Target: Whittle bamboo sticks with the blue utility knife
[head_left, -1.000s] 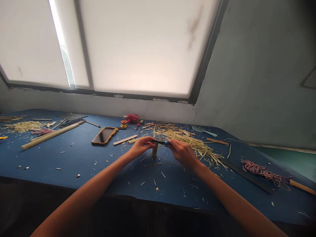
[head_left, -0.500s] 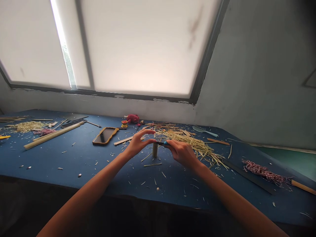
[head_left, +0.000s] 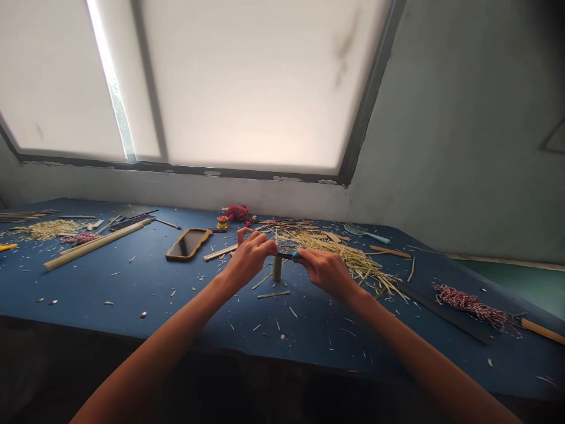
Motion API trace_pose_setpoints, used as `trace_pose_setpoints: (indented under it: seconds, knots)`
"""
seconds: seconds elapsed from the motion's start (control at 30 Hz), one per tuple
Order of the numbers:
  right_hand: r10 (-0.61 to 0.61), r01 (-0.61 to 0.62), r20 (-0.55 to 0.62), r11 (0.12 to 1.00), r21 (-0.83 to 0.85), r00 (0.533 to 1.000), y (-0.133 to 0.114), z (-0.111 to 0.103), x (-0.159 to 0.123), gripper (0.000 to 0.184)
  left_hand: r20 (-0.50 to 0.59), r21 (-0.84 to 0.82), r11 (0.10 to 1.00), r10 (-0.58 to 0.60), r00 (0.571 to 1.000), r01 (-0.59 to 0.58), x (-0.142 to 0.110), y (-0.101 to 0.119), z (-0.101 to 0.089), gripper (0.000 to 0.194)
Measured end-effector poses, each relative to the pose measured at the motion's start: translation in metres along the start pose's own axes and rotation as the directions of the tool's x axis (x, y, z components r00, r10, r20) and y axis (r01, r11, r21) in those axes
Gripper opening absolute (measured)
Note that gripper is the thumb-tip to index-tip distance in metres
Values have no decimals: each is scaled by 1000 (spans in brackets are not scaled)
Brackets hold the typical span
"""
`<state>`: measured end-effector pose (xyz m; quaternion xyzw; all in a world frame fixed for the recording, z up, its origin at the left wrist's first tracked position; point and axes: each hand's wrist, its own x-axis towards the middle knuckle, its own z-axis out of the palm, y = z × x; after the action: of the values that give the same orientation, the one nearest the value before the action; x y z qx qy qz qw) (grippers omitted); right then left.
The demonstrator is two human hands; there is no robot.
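A short bamboo piece [head_left: 276, 268] stands upright on the blue table [head_left: 132, 294]. My right hand [head_left: 324, 272] is closed on a knife with a blue handle [head_left: 295, 255], its dark blade lying across the top of the bamboo piece. My left hand [head_left: 249, 257] is curled, its fingertips pressing on the blade's far end just left of the bamboo. Thin bamboo slivers [head_left: 272, 293] lie around the base.
A heap of bamboo strips [head_left: 348, 259] lies right of my hands. A phone [head_left: 188, 243] and a flat stick [head_left: 219, 252] lie to the left, a long bamboo pole [head_left: 95, 244] further left. Red-white twine [head_left: 470, 305] and a dark ruler [head_left: 445, 315] lie right.
My left hand lifted with fingers spread half a second ago, and has come back down with fingers curled on the blade. My right hand and the bamboo piece stayed put.
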<state>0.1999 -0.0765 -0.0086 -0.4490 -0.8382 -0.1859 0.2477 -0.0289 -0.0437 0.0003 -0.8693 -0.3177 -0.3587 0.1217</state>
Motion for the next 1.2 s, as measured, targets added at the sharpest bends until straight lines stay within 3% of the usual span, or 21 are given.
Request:
trace_pose_setpoints:
  seconds: [0.27, 0.7, 0.9, 1.07, 1.2]
  knots:
    - [-57, 62, 54, 994, -86, 997, 0, -16, 10, 27, 49, -63, 982, -177, 983, 180, 1, 9, 10, 25]
    - [-137, 197, 236, 948, -251, 962, -7, -49, 35, 14, 124, -270, 911, -287, 950, 311, -6, 0, 24, 20]
    - [-221, 313, 348, 920, -237, 911, -8, -33, 28, 16, 251, -241, 922, -241, 938, 302, -24, -1, 43, 13]
    - [-180, 235, 269, 953, -189, 946, 0, -13, 9, 14, 236, -185, 953, -195, 952, 241, -24, -2, 47, 13]
    - [-168, 209, 230, 964, -166, 959, 4, 0, 2, 15, 246, -193, 943, -221, 944, 271, -19, -7, 43, 12]
